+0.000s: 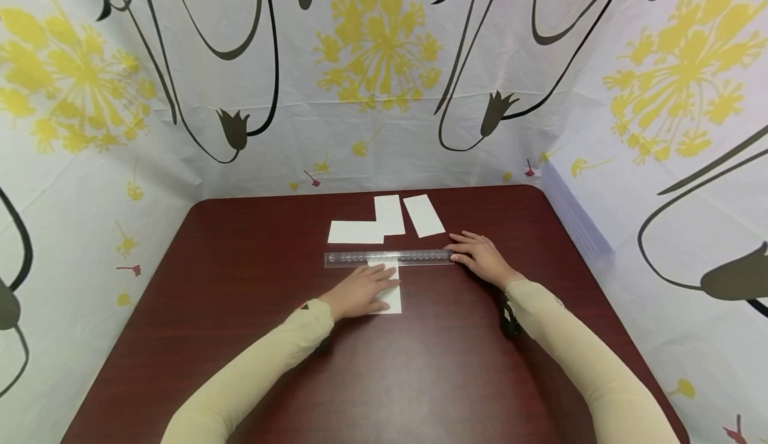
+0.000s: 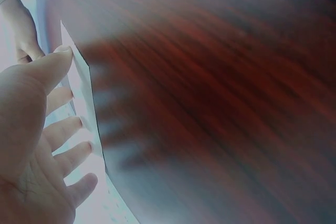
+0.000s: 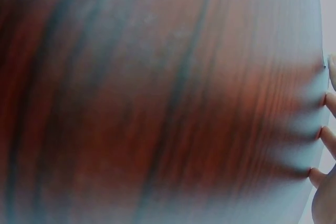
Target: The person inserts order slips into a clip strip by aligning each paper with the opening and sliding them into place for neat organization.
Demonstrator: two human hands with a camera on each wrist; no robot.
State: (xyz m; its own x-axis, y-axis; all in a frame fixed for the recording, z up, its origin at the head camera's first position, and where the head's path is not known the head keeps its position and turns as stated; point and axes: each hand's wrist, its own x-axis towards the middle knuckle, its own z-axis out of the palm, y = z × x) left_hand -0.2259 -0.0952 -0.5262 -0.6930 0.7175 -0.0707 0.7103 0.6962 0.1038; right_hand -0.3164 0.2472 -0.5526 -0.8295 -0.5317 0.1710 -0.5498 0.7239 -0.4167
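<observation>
A white paper strip (image 1: 393, 302) lies upright on the table in the head view, its far end reaching the clear ruler (image 1: 420, 257). The ruler runs crosswise over that end. My left hand (image 1: 359, 292) rests flat on the strip with fingers spread; in the left wrist view the same hand (image 2: 31, 135) has fairly straight fingers along the paper (image 2: 84, 90). At the ruler's right end, my right hand (image 1: 485, 261) touches it with outstretched fingertips. Only a few fingers of the right hand (image 3: 325, 179) show at the right wrist view's edge.
Beyond the ruler lie three more white paper pieces: one crosswise (image 1: 354, 232), one upright (image 1: 390, 214) and one slanted (image 1: 424, 215). The dark red-brown table (image 1: 252, 264) ends at a patterned white cloth (image 1: 372, 157) behind and at both sides.
</observation>
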